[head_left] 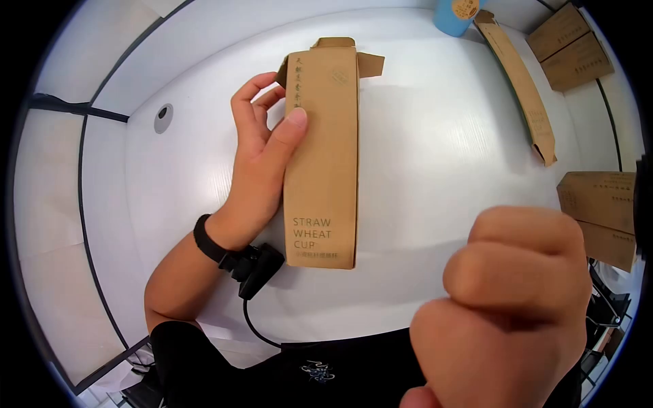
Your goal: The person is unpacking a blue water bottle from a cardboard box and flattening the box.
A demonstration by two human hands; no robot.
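Observation:
My left hand grips a tall brown cardboard box printed "STRAW WHEAT CUP", thumb on its front face and fingers behind its left edge. The box lies lengthwise over the white table, its top flaps open at the far end. My right hand is a closed fist raised close to the camera at the lower right, apart from the box, with nothing visible in it. A black band with a small black device and cable sits on my left wrist.
A flattened brown carton lies at the far right beside a blue cup. More brown boxes are stacked at the top right and the right edge. A round hole marks the table's left side.

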